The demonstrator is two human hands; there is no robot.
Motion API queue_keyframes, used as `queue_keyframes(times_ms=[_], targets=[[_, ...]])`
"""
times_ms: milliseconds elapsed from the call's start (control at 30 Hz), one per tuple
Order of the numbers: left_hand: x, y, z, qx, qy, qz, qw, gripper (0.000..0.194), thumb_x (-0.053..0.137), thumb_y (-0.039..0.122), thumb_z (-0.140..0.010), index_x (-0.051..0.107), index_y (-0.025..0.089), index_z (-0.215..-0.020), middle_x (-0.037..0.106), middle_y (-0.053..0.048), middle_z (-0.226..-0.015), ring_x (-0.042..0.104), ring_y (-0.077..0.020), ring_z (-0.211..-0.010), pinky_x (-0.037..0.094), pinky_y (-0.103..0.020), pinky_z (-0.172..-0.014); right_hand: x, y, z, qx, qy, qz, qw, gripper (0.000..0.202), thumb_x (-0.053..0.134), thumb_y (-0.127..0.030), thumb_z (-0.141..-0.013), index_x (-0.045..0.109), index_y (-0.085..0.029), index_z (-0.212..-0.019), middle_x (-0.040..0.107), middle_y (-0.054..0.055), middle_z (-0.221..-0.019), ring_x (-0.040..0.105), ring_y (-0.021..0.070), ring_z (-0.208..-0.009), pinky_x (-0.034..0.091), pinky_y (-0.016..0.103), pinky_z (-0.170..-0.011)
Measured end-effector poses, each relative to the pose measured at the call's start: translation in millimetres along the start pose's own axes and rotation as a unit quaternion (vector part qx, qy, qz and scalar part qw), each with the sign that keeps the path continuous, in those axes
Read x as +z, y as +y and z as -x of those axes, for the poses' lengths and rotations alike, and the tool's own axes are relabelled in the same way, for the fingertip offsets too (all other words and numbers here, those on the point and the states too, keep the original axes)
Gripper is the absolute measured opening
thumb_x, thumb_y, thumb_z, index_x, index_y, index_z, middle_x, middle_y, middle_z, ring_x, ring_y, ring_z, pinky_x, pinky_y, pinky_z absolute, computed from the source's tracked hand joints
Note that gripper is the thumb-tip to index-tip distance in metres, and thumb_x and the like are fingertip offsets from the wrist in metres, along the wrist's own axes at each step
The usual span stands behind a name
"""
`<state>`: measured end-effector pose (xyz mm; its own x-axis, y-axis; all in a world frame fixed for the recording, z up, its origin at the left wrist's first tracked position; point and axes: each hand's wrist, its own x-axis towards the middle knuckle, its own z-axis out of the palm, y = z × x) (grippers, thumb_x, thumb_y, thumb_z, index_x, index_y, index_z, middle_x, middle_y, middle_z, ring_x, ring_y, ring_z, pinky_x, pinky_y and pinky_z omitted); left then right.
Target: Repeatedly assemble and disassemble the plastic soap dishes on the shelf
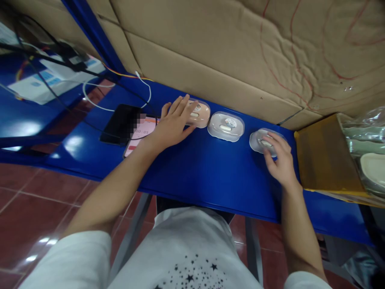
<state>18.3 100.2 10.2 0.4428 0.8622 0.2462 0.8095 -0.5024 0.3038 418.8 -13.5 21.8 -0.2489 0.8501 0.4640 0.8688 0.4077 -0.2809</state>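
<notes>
Three small lidded plastic boxes, like soap boxes, stand in a row along the back of the blue table. My left hand [173, 124] lies over the left part of the peach box [203, 115], fingers stretched and spread, the thumb by its near edge. A white box [226, 127] with a clear lid and a round sticker sits in the middle, touched by neither hand. At the right end, my right hand [282, 160] has its fingers and thumb around the right side of a greyish-white box [255, 141] with a clear lid. That hand hides part of the box.
A phone [138, 138] showing a timer and a black device [116, 124] lie left of my left hand, with cables near them. An open cardboard box [327, 156] holding wrapped plastic parts stands at the right. A cardboard wall [210, 52] borders the table [216, 172] behind.
</notes>
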Motion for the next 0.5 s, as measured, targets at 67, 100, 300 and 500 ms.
queue_keyframes(times_ms=[67, 100, 300, 500], targets=[[0.2, -2.8, -0.8, -0.001, 0.0, 0.003, 1.0, 0.069, 0.051, 0.041, -0.106, 0.035, 0.02, -0.17, 0.026, -0.019, -0.18, 0.021, -0.0392, -0.168, 0.017, -0.064, -0.132, 11.1, -11.4, -11.3, -0.028, -0.029, -0.012, 0.999, 0.047, 0.055, -0.031, -0.107, 0.056, -0.032, -0.154, 0.059, 0.014, -0.16, 0.055, 0.0345, -0.15, 0.042, 0.062, -0.123], [-0.4, -3.8, -0.8, 0.002, 0.001, 0.006, 1.0, 0.067, 0.052, 0.042, -0.106, 0.039, 0.019, -0.167, 0.03, -0.019, -0.179, 0.024, -0.0396, -0.167, 0.018, -0.065, -0.131, 17.6, -17.0, -17.7, -0.038, -0.051, -0.011, 0.998, 0.05, 0.055, -0.032, -0.108, 0.053, -0.031, -0.158, 0.055, 0.015, -0.164, 0.053, 0.0353, -0.152, 0.041, 0.063, -0.124], [-8.3, -6.7, 3.6, 0.075, 0.015, 0.054, 0.996, 0.049, 0.079, 0.049, -0.09, 0.067, 0.023, -0.13, 0.045, -0.017, -0.17, 0.031, -0.0402, -0.164, 0.022, -0.06, -0.132, 56.8, -43.1, -45.2, -0.081, -0.115, 0.001, 0.99, 0.059, 0.055, -0.041, -0.109, 0.042, -0.029, -0.166, 0.044, 0.015, -0.173, 0.034, 0.0399, -0.163, 0.031, 0.068, -0.127], [-14.2, -1.3, 10.7, 0.107, -0.088, 0.09, 0.986, 0.055, 0.082, 0.046, -0.086, 0.061, 0.025, -0.132, 0.054, -0.014, -0.162, 0.052, -0.0366, -0.15, 0.039, -0.054, -0.123, 53.9, -51.7, -33.7, -0.095, -0.064, -0.015, 0.993, 0.045, 0.069, -0.047, -0.102, 0.063, -0.032, -0.144, 0.068, 0.012, -0.139, 0.06, 0.0359, -0.136, 0.039, 0.059, -0.118]])
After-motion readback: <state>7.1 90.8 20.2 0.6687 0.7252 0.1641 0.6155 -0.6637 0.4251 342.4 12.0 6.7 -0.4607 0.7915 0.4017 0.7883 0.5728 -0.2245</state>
